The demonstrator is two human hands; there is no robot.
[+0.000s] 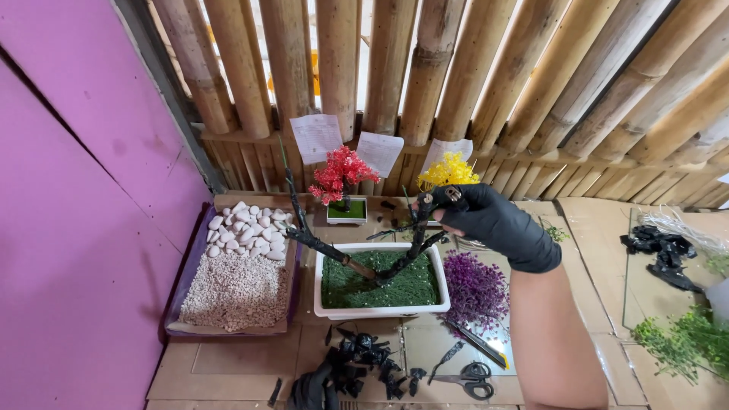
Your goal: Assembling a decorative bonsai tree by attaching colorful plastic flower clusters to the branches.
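My right hand (pixel 490 220), in a black glove, is closed on the upper tip of a dark forked model tree branch (pixel 402 262). The bare branch stands in a white rectangular pot (pixel 380 311) filled with green turf. My left hand (pixel 311 391), also in a black glove, shows only partly at the bottom edge. It lies beside a heap of black scraps (pixel 372 357), and I cannot tell whether it holds anything. A clump of purple foliage (pixel 474 288) lies just right of the pot.
A tray (pixel 176 304) at the left holds fine gravel and white stones (pixel 247 231). Small red (pixel 342 173) and yellow (pixel 448 171) model trees stand by the bamboo wall (pixel 425 76). Scissors (pixel 467 377) and a cutter (pixel 478 343) lie in front. Green sprigs (pixel 683 342) lie at the right.
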